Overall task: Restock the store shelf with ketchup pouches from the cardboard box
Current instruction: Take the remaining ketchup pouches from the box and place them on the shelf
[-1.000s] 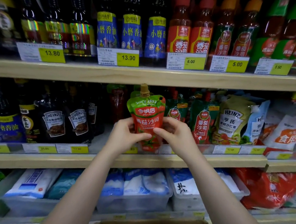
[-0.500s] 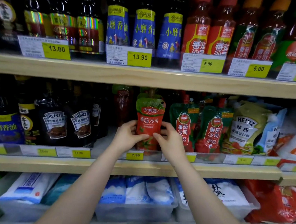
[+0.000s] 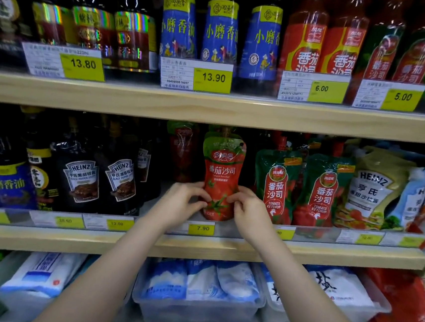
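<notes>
A red and green ketchup pouch (image 3: 222, 172) stands upright on the middle shelf (image 3: 197, 250), above the 7.90 price tag (image 3: 201, 228). My left hand (image 3: 181, 202) pinches its lower left edge and my right hand (image 3: 249, 211) pinches its lower right edge. Another pouch of the same kind shows just behind its top. A wrapped red pouch (image 3: 182, 150) stands further back to the left. The cardboard box is out of view.
Two green and red tomato ketchup pouches (image 3: 302, 190) stand close on the right, then Heinz salad dressing bags (image 3: 374, 192). Dark Heinz sauce pouches (image 3: 100, 181) stand to the left. Bottles fill the top shelf (image 3: 211, 107); salt bags in clear tubs (image 3: 197, 307) sit below.
Both hands have carried the pouch forward and down from in front of the shelf onto the middle shelf. The view has moved closer, and the cardboard box has dropped out of sight.
</notes>
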The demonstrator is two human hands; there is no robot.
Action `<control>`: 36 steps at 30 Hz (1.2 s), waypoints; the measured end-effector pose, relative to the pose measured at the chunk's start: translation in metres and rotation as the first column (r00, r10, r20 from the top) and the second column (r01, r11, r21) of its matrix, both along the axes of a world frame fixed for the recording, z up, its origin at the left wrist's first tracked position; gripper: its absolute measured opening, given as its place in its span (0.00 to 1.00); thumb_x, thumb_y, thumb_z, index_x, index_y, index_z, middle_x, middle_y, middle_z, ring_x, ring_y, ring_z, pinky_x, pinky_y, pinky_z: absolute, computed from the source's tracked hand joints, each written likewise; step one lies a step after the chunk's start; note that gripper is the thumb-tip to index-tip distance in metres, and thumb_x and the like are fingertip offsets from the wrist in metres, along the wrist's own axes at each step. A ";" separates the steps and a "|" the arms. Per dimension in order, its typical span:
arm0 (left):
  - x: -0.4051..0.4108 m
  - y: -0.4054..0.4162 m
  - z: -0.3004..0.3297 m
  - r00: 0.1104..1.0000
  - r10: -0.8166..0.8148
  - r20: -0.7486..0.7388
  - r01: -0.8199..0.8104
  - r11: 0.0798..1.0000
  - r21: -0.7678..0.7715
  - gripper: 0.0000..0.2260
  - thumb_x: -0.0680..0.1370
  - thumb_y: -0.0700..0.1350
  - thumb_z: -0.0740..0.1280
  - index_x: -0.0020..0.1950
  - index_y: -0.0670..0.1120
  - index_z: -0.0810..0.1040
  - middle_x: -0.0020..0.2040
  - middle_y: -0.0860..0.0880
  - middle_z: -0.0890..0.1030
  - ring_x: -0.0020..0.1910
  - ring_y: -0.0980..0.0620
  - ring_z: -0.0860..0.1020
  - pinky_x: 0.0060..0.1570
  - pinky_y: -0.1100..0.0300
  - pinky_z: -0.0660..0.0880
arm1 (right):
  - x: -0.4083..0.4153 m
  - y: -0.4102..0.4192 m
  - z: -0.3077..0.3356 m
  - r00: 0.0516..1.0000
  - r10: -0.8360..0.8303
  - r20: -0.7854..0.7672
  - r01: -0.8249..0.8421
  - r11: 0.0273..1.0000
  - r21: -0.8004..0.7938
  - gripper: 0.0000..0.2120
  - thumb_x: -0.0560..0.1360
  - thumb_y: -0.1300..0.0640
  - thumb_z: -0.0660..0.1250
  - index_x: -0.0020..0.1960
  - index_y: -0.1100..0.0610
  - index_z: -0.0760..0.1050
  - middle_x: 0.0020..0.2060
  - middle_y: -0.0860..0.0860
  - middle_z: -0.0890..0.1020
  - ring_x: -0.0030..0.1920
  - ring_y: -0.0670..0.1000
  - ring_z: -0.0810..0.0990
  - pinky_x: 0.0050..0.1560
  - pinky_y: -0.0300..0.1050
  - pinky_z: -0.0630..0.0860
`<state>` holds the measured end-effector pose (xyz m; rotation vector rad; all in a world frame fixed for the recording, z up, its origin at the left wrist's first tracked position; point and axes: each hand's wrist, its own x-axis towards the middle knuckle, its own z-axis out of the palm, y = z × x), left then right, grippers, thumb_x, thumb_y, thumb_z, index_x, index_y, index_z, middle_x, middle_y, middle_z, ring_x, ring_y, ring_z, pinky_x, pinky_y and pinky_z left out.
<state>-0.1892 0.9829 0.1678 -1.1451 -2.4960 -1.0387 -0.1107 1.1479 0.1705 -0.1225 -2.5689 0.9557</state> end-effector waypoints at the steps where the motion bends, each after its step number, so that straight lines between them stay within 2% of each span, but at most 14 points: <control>1: -0.003 0.000 0.001 1.000 -0.002 -0.005 0.002 1.000 -0.016 0.08 0.74 0.38 0.70 0.51 0.44 0.83 0.60 0.52 0.76 0.61 0.60 0.71 0.56 0.81 0.61 | -0.003 -0.001 0.000 1.000 -0.008 0.001 0.008 1.000 -0.001 0.14 0.77 0.66 0.55 0.55 0.65 0.78 0.70 0.58 0.67 0.67 0.56 0.69 0.65 0.38 0.63; 5: -0.009 0.001 0.004 1.000 0.004 -0.025 -0.006 0.996 -0.084 0.09 0.74 0.39 0.69 0.54 0.44 0.83 0.66 0.49 0.75 0.64 0.53 0.73 0.61 0.69 0.63 | -0.014 -0.006 -0.002 1.000 -0.029 0.013 0.029 1.000 -0.001 0.14 0.76 0.67 0.55 0.55 0.67 0.77 0.70 0.58 0.67 0.66 0.57 0.70 0.64 0.39 0.63; 9: -0.015 0.006 0.005 1.000 0.006 -0.024 -0.008 0.993 -0.120 0.09 0.75 0.39 0.69 0.54 0.43 0.83 0.67 0.48 0.74 0.64 0.50 0.74 0.59 0.72 0.61 | -0.023 -0.010 -0.002 0.998 -0.049 0.034 0.050 0.999 -0.022 0.14 0.75 0.69 0.55 0.55 0.69 0.76 0.71 0.58 0.65 0.68 0.57 0.67 0.64 0.37 0.61; 12: -0.015 0.010 0.003 1.000 0.017 -0.010 -0.018 0.993 -0.116 0.09 0.75 0.40 0.69 0.54 0.45 0.83 0.69 0.49 0.72 0.65 0.50 0.73 0.61 0.69 0.61 | -0.027 -0.009 -0.003 0.997 -0.068 0.044 0.069 0.997 -0.019 0.15 0.75 0.69 0.55 0.56 0.69 0.76 0.72 0.59 0.63 0.70 0.57 0.64 0.66 0.37 0.59; 15: -0.016 0.010 0.000 1.000 0.026 0.005 -0.026 0.995 -0.099 0.09 0.75 0.40 0.69 0.53 0.46 0.83 0.70 0.49 0.71 0.66 0.51 0.71 0.63 0.67 0.61 | -0.027 -0.009 -0.005 0.996 -0.076 0.050 0.077 0.997 -0.022 0.15 0.75 0.69 0.54 0.56 0.69 0.76 0.73 0.59 0.62 0.71 0.57 0.63 0.66 0.37 0.58; 19: -0.012 0.007 0.002 0.998 0.042 0.052 -0.039 0.998 -0.053 0.06 0.75 0.42 0.69 0.50 0.45 0.83 0.68 0.46 0.73 0.68 0.49 0.70 0.62 0.70 0.59 | -0.021 -0.011 -0.001 0.997 -0.047 0.055 0.048 0.998 -0.026 0.14 0.76 0.67 0.55 0.56 0.66 0.75 0.73 0.60 0.59 0.71 0.57 0.62 0.68 0.39 0.57; 22: -0.003 -0.003 0.004 0.987 0.154 0.040 -0.155 0.988 0.024 0.07 0.75 0.46 0.69 0.50 0.46 0.82 0.67 0.43 0.74 0.68 0.50 0.70 0.64 0.63 0.63 | -0.003 -0.010 0.003 0.999 0.034 0.011 -0.033 0.999 -0.026 0.10 0.77 0.63 0.59 0.56 0.62 0.75 0.74 0.59 0.56 0.73 0.54 0.59 0.64 0.29 0.53; 24: 0.014 -0.016 -0.002 0.977 0.208 -0.045 -0.203 0.974 0.099 0.08 0.75 0.46 0.69 0.53 0.46 0.81 0.64 0.45 0.77 0.64 0.50 0.73 0.61 0.62 0.67 | 0.019 -0.009 0.000 0.991 0.123 -0.046 -0.123 0.992 0.001 0.09 0.76 0.61 0.61 0.55 0.59 0.76 0.73 0.56 0.60 0.71 0.49 0.60 0.59 0.19 0.50; 26: 0.039 -0.034 -0.019 0.963 0.228 -0.141 -0.204 0.965 0.167 0.10 0.76 0.46 0.68 0.55 0.45 0.80 0.61 0.47 0.78 0.61 0.51 0.74 0.61 0.63 0.67 | 0.045 -0.012 -0.010 0.975 0.195 -0.103 -0.195 0.981 0.011 0.09 0.76 0.60 0.63 0.55 0.57 0.76 0.69 0.51 0.65 0.67 0.42 0.63 0.56 0.17 0.54; 27: 0.053 -0.043 -0.032 0.958 0.224 -0.179 -0.190 0.964 0.188 0.11 0.76 0.47 0.66 0.56 0.44 0.79 0.60 0.47 0.78 0.61 0.52 0.74 0.62 0.63 0.66 | 0.058 -0.016 -0.018 0.968 0.221 -0.120 -0.222 0.975 0.000 0.08 0.76 0.60 0.63 0.54 0.57 0.76 0.67 0.50 0.67 0.65 0.41 0.64 0.56 0.20 0.59; 29: 0.082 -0.060 -0.064 0.956 0.200 -0.217 -0.162 0.970 0.180 0.12 0.77 0.47 0.64 0.57 0.42 0.78 0.60 0.48 0.78 0.61 0.53 0.73 0.64 0.62 0.66 | 0.075 -0.025 -0.036 0.957 0.274 -0.094 -0.274 0.962 0.010 0.08 0.75 0.62 0.64 0.53 0.59 0.77 0.63 0.52 0.71 0.64 0.45 0.69 0.59 0.32 0.66; 30: 0.095 -0.069 -0.083 0.962 0.180 -0.204 -0.149 0.976 0.161 0.13 0.77 0.46 0.63 0.57 0.42 0.78 0.60 0.47 0.78 0.62 0.52 0.73 0.64 0.61 0.67 | 0.080 -0.031 -0.046 0.952 0.300 -0.059 -0.298 0.954 0.034 0.08 0.74 0.63 0.65 0.52 0.61 0.77 0.63 0.53 0.72 0.64 0.48 0.70 0.62 0.35 0.66; 32: 0.121 -0.087 -0.124 0.983 0.141 -0.115 -0.129 0.985 0.111 0.13 0.77 0.46 0.63 0.59 0.44 0.77 0.62 0.48 0.76 0.63 0.53 0.72 0.65 0.61 0.66 | 0.087 -0.040 -0.065 0.948 0.315 -0.052 -0.311 0.947 0.078 0.07 0.73 0.64 0.66 0.51 0.62 0.78 0.62 0.55 0.74 0.65 0.50 0.70 0.66 0.35 0.62; 36: 0.163 -0.125 -0.199 0.981 0.167 0.099 -0.165 0.986 -0.027 0.17 0.75 0.51 0.63 0.63 0.47 0.74 0.64 0.51 0.74 0.63 0.54 0.72 0.64 0.63 0.66 | 0.105 -0.055 -0.114 0.965 0.235 -0.112 -0.243 0.968 -0.059 0.06 0.72 0.59 0.65 0.49 0.58 0.78 0.54 0.49 0.75 0.56 0.44 0.73 0.59 0.30 0.66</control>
